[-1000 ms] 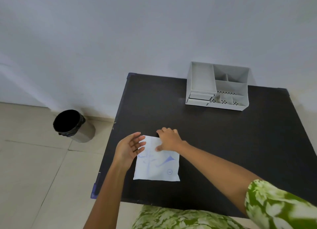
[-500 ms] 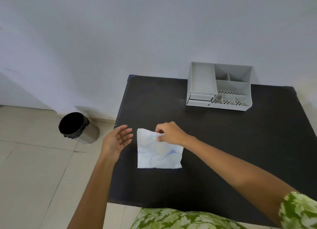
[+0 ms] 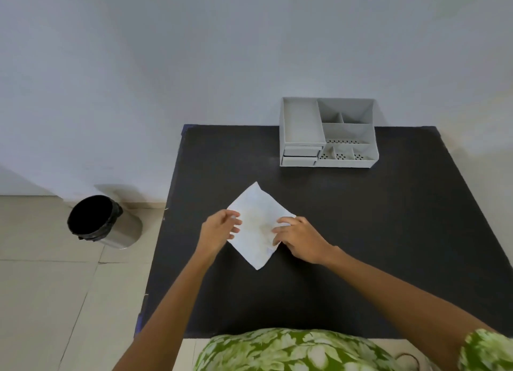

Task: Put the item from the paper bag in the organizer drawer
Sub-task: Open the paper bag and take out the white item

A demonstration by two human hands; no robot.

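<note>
Near worktop [image 3: 361,232] centre, paper bag [image 3: 256,226] lies flat, cornerwise. Left hand [image 3: 219,230] & right hand [image 3: 298,239] pinch its side corners, fingers clamped on paper. Step: opening bag. Item unseen, prob. inside. Next: find mouth, reach in; organizer [image 3: 329,133] well apart, drawers shut.

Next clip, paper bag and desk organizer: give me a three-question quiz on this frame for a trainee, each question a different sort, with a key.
1. True or false: the paper bag lies flat and untouched on the black table.
2. Which hands touch the bag? A) left hand only B) right hand only C) both
3. Fill in: the grey organizer stands at the table's far edge, against the ____.

Key:
1. False; both hands grip it, turned corner-on.
2. C
3. wall
</note>
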